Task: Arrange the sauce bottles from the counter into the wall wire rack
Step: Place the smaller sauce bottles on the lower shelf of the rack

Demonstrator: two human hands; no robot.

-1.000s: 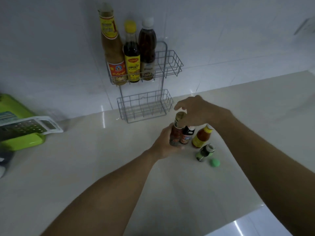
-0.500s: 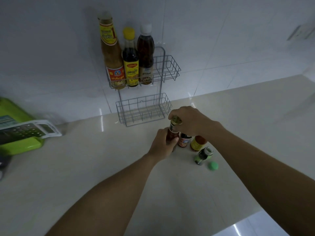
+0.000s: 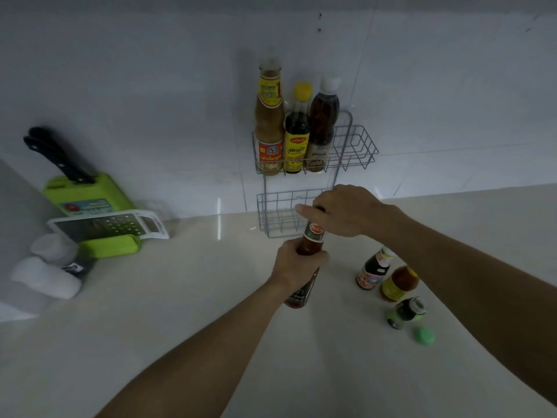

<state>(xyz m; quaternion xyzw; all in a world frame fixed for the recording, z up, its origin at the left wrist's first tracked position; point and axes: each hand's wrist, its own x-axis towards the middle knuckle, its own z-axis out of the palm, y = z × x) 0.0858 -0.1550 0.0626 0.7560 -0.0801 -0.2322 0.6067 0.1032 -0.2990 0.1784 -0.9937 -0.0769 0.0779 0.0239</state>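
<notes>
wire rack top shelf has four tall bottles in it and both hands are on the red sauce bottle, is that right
Not quite: the head view shows three tall bottles on the top shelf of the grey wall wire rack, not four: a tan-sauce bottle, a yellow-capped dark bottle and a white-capped dark bottle. The rest holds: the left hand and right hand are both on the red sauce bottle.

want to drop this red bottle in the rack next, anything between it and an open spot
Nothing visible blocks it. The red bottle, held by the left hand and right hand, sits just in front of the lower basket, which looks empty. The top basket has room on its right, beside three bottles.
</notes>
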